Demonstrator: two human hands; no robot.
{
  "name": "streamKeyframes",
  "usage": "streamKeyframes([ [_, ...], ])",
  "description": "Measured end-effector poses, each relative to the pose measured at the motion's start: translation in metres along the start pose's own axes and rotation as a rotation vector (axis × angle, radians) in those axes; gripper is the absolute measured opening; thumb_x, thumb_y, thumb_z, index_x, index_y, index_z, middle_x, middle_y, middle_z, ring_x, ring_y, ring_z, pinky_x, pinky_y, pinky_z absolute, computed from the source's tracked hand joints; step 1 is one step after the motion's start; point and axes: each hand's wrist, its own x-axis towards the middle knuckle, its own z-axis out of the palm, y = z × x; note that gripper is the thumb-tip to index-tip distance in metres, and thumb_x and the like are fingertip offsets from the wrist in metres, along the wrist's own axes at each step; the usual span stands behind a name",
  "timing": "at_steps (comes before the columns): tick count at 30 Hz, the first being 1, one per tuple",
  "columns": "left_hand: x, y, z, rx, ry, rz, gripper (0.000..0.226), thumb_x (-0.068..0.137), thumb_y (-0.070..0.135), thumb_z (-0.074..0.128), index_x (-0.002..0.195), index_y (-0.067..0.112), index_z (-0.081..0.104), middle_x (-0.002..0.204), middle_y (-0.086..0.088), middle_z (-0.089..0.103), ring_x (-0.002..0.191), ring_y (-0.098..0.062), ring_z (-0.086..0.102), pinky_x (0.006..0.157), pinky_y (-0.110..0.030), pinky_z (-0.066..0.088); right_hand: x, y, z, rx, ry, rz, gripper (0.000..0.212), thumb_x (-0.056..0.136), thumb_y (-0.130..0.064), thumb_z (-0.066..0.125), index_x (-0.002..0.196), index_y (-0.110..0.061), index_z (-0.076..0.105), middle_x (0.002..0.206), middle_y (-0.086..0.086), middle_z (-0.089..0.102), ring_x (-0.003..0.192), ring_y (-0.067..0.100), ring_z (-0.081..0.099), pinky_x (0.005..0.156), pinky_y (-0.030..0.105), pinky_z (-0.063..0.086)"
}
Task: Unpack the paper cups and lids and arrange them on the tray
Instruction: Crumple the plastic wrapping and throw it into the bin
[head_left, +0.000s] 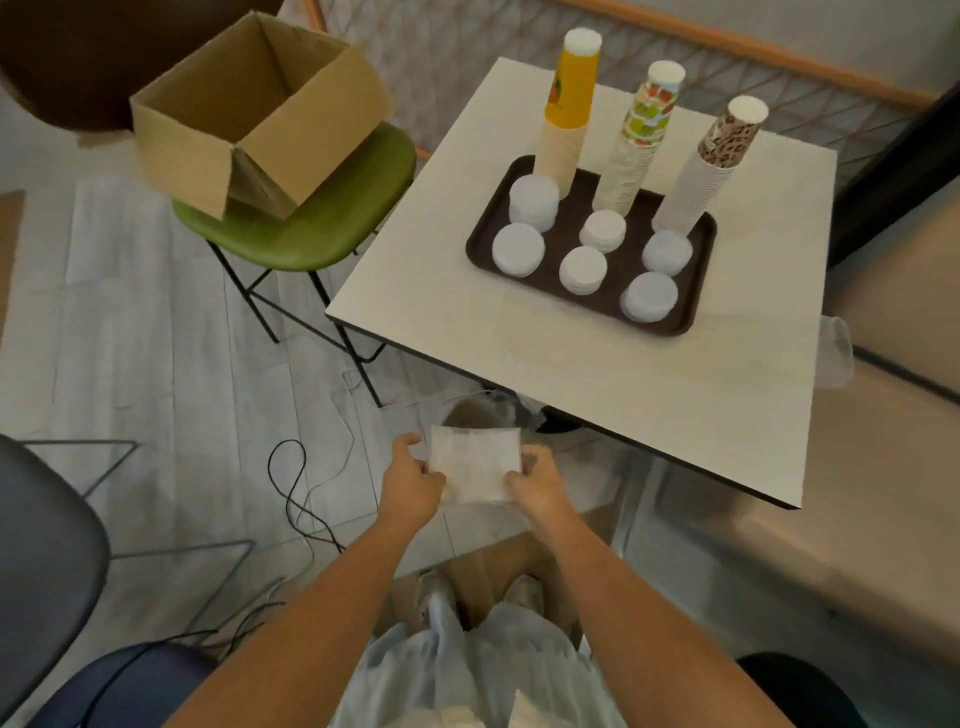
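I'm pinching a folded plastic bag with my left hand and right hand, below the table's near edge.

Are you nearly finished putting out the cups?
Nearly. Three tall paper cup stacks and six piles of white round lids stand on the dark brown tray. The left hand and right hand hold a whitish plastic wrapper. Only tidying that seems left; the open cardboard box looks empty.
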Motion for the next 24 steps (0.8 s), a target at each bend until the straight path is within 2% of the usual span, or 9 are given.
streamKeyframes([
  [2,0.013,-0.010,0.012,0.017,0.022,-0.018,0.054,0.092,-0.005,0.059,0.128,0.028,0.037,0.080,-0.007,0.059,0.066,-0.022,0.059,0.057,-0.039,0.053,0.015,0.011,0.003,-0.059,0.068,-0.010,0.030,0.094,-0.001,0.059,0.115,-0.019,0.046,0.109,0.004,0.057,0.090,0.016,0.058,0.068,0.024,0.050],
  [4,0.031,-0.023,0.025,0.043,0.024,-0.028,0.045,0.092,-0.004,0.061,0.113,0.031,0.042,0.084,-0.010,0.063,0.067,-0.026,0.062,0.060,-0.045,0.057,0.036,0.023,0.009,-0.120,0.130,-0.037,0.023,0.094,-0.003,0.062,0.107,-0.016,0.049,0.100,0.003,0.058,0.083,0.016,0.058,0.064,0.022,0.046],
  [8,0.088,-0.060,0.054,0.111,0.043,-0.054,0.026,0.096,0.006,0.068,0.085,0.029,0.063,0.104,-0.008,0.073,0.089,-0.023,0.069,0.077,-0.035,0.060,0.095,0.051,0.028,-0.237,0.154,-0.108,0.011,0.095,-0.005,0.067,0.093,-0.015,0.062,0.092,0.001,0.065,0.085,0.017,0.061,0.087,0.034,0.057],
  [9,0.105,-0.069,0.062,0.110,0.031,-0.064,0.022,0.097,0.008,0.069,0.087,0.028,0.069,0.109,-0.008,0.075,0.095,-0.024,0.071,0.082,-0.033,0.060,0.115,0.060,0.033,-0.258,0.143,-0.119,0.009,0.095,-0.006,0.067,0.093,-0.014,0.065,0.094,0.002,0.067,0.086,0.016,0.062,0.090,0.033,0.057],
  [11,0.141,-0.091,0.080,0.154,-0.024,-0.067,0.016,0.100,0.012,0.067,0.111,0.019,0.076,0.123,-0.008,0.073,0.108,-0.026,0.070,0.094,-0.030,0.057,0.155,0.080,0.043,-0.300,0.125,-0.127,0.006,0.097,-0.007,0.066,0.098,-0.011,0.070,0.101,0.006,0.072,0.088,0.015,0.062,0.087,0.026,0.054],
  [14,0.191,-0.124,0.106,0.257,-0.100,-0.035,0.033,0.105,0.015,0.059,0.137,0.013,0.066,0.140,-0.010,0.065,0.122,-0.027,0.064,0.100,-0.023,0.047,0.216,0.113,0.057,-0.402,0.117,-0.149,0.014,0.097,-0.008,0.065,0.107,-0.008,0.075,0.110,0.008,0.075,0.098,0.020,0.067,0.082,0.017,0.044],
  [19,0.269,-0.179,0.148,0.347,-0.128,-0.036,0.035,0.104,0.008,0.054,0.137,0.008,0.066,0.138,-0.016,0.064,0.121,-0.030,0.064,0.094,-0.022,0.047,0.301,0.163,0.082,-0.444,0.106,-0.141,0.019,0.096,-0.002,0.061,0.104,-0.006,0.078,0.112,0.011,0.075,0.106,0.025,0.069,0.089,0.019,0.045],
  [22,0.303,-0.204,0.166,0.392,-0.162,-0.030,0.037,0.105,0.011,0.054,0.140,0.005,0.061,0.143,-0.019,0.058,0.129,-0.034,0.058,0.109,-0.032,0.045,0.335,0.184,0.097,-0.434,0.077,-0.135,0.018,0.096,-0.003,0.064,0.108,-0.006,0.077,0.117,0.010,0.072,0.110,0.025,0.067,0.094,0.024,0.049],
  [24,0.327,-0.228,0.180,0.477,-0.258,-0.022,0.044,0.106,0.020,0.052,0.146,0.003,0.051,0.145,-0.021,0.054,0.128,-0.036,0.056,0.111,-0.039,0.046,0.352,0.196,0.107,-0.472,-0.014,-0.125,0.024,0.094,-0.007,0.069,0.118,-0.007,0.074,0.130,0.011,0.064,0.119,0.027,0.063,0.102,0.028,0.048],
])
